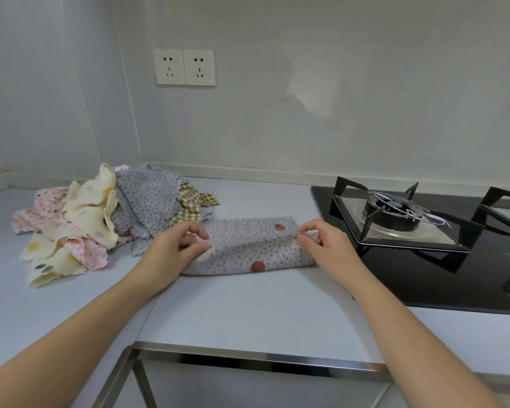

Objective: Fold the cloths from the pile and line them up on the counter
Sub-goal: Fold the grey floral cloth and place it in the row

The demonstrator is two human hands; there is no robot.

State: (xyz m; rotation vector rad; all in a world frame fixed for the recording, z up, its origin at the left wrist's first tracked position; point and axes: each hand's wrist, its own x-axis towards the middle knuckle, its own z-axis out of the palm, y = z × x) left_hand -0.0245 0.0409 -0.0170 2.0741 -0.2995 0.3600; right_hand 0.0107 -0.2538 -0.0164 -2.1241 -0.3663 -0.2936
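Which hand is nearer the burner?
Right. The right hand pinches the grey cloth at its end just left of the burner; the left hand holds the other end, by the pile.

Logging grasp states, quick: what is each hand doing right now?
Left hand: pinches the left end of the grey dotted cloth.
Right hand: pinches the cloth's right end.

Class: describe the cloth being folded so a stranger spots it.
Left of the gas hob, on the counter, lies a grey dotted cloth, pinched by the left hand and right hand. Unlike the crumpled pile, it lies flat with two orange spots.
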